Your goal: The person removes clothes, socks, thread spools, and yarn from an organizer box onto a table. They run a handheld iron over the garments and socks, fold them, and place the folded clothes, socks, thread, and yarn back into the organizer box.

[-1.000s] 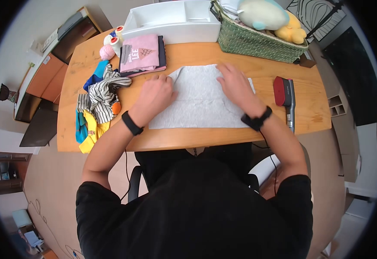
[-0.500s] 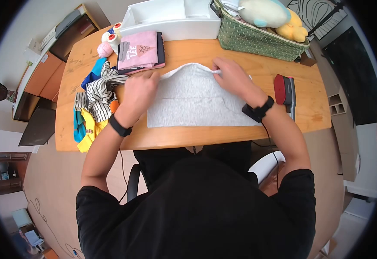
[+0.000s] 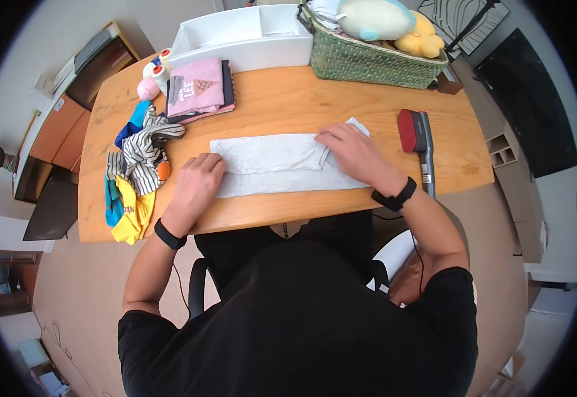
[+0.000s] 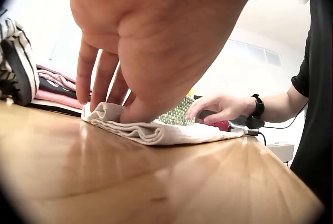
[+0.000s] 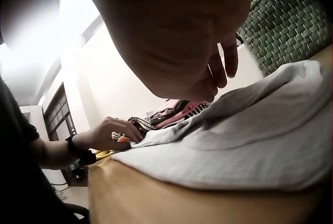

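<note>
A light grey piece of fabric lies near the table's front edge, its far part folded over toward the person in a long strip. At its left end my left hand presses down with fingers and thumb; the left wrist view shows stacked, wavy layers of fabric beside the thumb. My right hand is over the right end, fingertips right at the wrinkled upper layer. In the right wrist view its fingers are loosely extended above the fabric. A corner of the fabric sticks out past the right hand.
On the left lie a striped garment and a yellow cloth. Folded pink clothing, thread spools and a white tray stand farther back. A green woven basket holds plush toys; a red-and-grey handheld steamer lies right.
Both hands gripped the fabric's far edge, lifted it and brought it toward the person, folding it over. The left hand now presses the left end; the right hand's grip has loosened.
</note>
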Action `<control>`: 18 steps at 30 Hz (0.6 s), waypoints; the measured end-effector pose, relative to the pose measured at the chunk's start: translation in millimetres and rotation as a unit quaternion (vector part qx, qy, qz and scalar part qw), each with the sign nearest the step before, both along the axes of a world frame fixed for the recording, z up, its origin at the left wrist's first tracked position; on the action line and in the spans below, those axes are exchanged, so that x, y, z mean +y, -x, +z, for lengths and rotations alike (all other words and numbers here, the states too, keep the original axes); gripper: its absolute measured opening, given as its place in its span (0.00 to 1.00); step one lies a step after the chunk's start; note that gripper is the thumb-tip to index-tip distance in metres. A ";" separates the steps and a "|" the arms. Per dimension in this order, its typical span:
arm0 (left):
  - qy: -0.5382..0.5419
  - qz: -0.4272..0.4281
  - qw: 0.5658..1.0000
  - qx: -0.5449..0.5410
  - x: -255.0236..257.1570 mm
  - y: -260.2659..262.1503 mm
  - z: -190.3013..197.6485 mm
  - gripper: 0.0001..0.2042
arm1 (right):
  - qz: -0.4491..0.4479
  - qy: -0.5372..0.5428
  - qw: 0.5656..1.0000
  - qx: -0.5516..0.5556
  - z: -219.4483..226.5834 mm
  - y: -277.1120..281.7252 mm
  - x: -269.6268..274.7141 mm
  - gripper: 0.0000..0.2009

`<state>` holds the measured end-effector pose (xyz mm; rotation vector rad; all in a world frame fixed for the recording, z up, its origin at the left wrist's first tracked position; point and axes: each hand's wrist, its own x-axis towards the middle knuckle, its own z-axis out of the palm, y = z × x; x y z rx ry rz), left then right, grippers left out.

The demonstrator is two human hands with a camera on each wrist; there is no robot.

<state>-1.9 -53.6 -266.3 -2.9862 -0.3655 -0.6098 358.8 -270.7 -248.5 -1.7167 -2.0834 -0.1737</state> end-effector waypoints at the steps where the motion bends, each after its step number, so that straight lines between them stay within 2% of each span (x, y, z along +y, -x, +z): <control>1: -0.013 -0.002 1.000 -0.009 -1.1 -0.8 -1.1 0.04 | -0.003 -0.018 0.999 -0.035 3.1 -7.2 3.3 0.19; 4: -0.009 0.010 1.000 0.004 -5.7 -1.7 0.7 0.04 | 0.019 0.041 0.996 -0.075 -14.8 -47.6 12.4 0.20; 8: -0.010 0.014 1.000 0.001 -7.4 -1.2 0.5 0.04 | 0.005 0.089 0.993 -0.082 -11.2 -70.0 15.2 0.19; 10: 0.012 0.019 1.000 0.014 -7.2 0.2 1.2 0.08 | -0.003 0.129 0.984 -0.122 -3.6 -75.2 15.0 0.15; 14: 0.014 0.018 1.000 0.008 -8.0 -1.0 -0.5 0.08 | -0.022 0.108 0.983 -0.146 0.9 -78.1 9.5 0.14; 16: 0.000 0.018 1.000 -0.008 -9.8 -2.0 0.3 0.04 | -0.057 0.079 0.986 -0.139 -1.0 -81.7 6.0 0.12; 18: 0.010 0.020 1.000 0.000 -8.3 -0.1 -1.3 0.06 | -0.068 0.095 0.983 -0.143 7.4 -79.3 -1.9 0.11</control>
